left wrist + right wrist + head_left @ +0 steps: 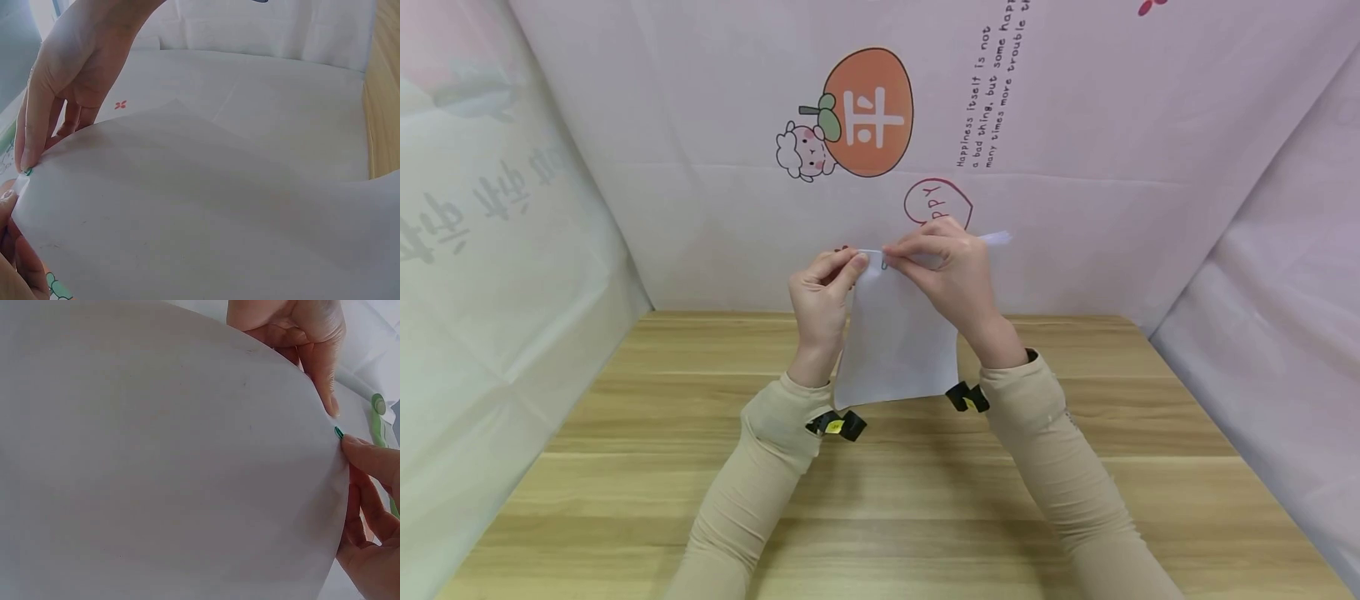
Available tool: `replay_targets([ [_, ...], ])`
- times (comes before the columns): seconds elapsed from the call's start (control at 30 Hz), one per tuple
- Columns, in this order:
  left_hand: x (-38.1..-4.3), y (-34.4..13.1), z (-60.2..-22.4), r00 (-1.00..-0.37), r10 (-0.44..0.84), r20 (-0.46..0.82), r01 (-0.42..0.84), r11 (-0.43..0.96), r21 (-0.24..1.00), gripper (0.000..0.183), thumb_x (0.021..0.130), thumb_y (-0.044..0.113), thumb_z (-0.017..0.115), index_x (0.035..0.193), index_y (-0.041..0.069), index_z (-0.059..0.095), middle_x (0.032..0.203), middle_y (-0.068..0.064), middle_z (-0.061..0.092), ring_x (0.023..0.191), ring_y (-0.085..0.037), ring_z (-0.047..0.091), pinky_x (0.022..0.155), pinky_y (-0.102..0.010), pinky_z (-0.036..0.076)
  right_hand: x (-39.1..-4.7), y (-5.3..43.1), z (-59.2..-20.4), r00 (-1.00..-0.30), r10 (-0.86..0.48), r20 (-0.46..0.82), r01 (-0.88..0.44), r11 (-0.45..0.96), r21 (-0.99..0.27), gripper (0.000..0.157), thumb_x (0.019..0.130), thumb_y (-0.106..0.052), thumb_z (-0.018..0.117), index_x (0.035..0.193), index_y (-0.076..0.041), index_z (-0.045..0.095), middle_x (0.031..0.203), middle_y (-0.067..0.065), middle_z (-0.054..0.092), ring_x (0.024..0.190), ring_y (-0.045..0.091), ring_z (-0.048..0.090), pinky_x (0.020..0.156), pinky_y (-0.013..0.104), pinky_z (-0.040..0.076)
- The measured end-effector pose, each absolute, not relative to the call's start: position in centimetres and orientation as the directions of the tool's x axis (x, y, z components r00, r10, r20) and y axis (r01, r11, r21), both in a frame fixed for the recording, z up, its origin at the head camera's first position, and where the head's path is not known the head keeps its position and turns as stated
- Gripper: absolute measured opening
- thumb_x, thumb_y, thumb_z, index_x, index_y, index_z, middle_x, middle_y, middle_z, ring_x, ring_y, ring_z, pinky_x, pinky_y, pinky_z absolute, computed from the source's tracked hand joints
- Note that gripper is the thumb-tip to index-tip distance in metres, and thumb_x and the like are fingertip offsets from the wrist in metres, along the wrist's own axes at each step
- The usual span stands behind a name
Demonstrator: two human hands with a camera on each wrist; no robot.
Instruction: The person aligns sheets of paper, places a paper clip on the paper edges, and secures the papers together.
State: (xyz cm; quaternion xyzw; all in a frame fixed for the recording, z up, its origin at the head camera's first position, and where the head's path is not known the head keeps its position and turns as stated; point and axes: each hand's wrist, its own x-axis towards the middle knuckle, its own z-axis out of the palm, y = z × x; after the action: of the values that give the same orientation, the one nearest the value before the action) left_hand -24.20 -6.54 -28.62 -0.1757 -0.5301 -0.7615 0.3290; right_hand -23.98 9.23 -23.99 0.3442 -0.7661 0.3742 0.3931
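Sheets of white paper hang upright above the table's far part, with their top edge between both hands. My left hand pinches that edge at its left end between thumb and fingers. Right beside it, my right hand pinches a small paper clip at the top edge. The clip looks green in the right wrist view and sits over the paper's rim, partly hidden under the right thumb. In the left wrist view the paper bows widely and covers much of the scene.
Below the hands lies a wood-grain table. A white printed cloth stands behind it, with an orange fruit drawing and lettering. White cloth sides rise at left and right. Black wrist straps hang near the paper's lower corners.
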Motion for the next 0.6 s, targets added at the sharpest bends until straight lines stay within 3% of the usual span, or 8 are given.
replay_targets([
  [0.6,-24.15,-6.61,-28.86,-0.723,-0.304,0.62,0.688,-0.233,0.688,0.02,0.08,-0.001,0.071,0.091,-0.018,0.067,0.073,0.01,0.065,0.064,-0.006,0.052,0.06,-0.015,0.045,-23.66,9.36,-23.87,-0.461,-0.275,0.843,-0.823,0.488,-0.291,0.008,0.076,-0.011,0.079,0.084,-0.011,0.077,0.083,0.003,0.071,0.085,0.016,0.057,0.076,0.025,0.044],
])
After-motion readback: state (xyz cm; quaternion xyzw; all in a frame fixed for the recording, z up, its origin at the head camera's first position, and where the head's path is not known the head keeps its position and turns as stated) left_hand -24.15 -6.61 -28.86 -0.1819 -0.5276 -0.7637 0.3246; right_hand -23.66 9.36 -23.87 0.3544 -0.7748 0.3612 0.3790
